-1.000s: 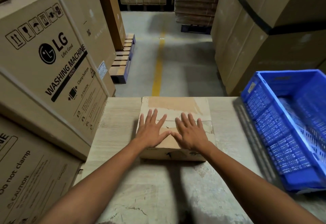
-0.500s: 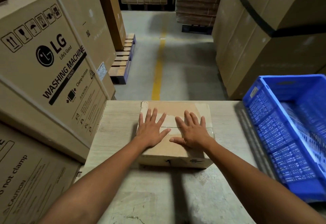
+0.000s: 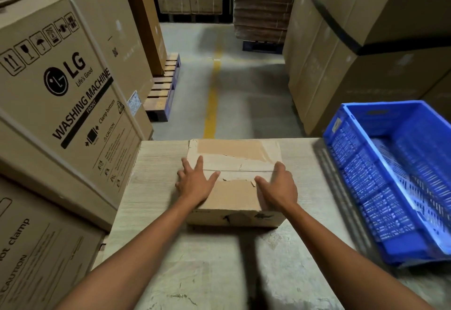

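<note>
Head view: a closed brown cardboard box (image 3: 234,153) with torn tape along its top seam sits in the middle of the frame, at the far edge of a pale, worn wooden bench (image 3: 156,163). Both hands are on it, well apart from each other. The left hand (image 3: 195,183) lies flat on the left part of the lid. Its fingers are straight and spread wide, its thumb points towards the seam, and its outer fingers reach the box's left edge. The right hand (image 3: 278,187) sits on the box's right top edge. Its thumb lies on the lid and its fingers bend down over the right side, so it holds that edge.

At the right of the frame a blue slotted plastic crate (image 3: 390,187) stands tilted on the bench, near the box but not touching it. At the left, a large tan washing machine carton (image 3: 73,90) printed with black lettering is stacked beside the bench.
</note>
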A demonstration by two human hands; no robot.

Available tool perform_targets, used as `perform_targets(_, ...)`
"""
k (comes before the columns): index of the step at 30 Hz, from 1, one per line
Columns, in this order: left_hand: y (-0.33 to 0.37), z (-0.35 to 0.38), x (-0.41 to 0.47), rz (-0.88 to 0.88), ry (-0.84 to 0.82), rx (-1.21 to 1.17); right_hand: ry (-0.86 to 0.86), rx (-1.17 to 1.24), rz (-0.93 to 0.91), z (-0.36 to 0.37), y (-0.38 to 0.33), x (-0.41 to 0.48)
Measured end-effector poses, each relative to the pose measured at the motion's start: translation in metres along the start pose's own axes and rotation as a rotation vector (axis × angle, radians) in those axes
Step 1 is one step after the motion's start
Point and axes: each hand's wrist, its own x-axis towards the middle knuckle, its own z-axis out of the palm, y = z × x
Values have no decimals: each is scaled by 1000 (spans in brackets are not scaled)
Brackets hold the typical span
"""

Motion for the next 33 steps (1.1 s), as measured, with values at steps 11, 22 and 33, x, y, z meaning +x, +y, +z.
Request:
perform_targets(11,-2,8,13,-49,-156,-434,81,-35,-124,-87,-82,-5)
perform_targets(22,35,-42,-27,27,-302,-1155,-61,-244,-616,-77,-140,-57)
perform_targets(33,37,-94,-55,242,-78,-1028,7,-169,-526,-75,-103,-49)
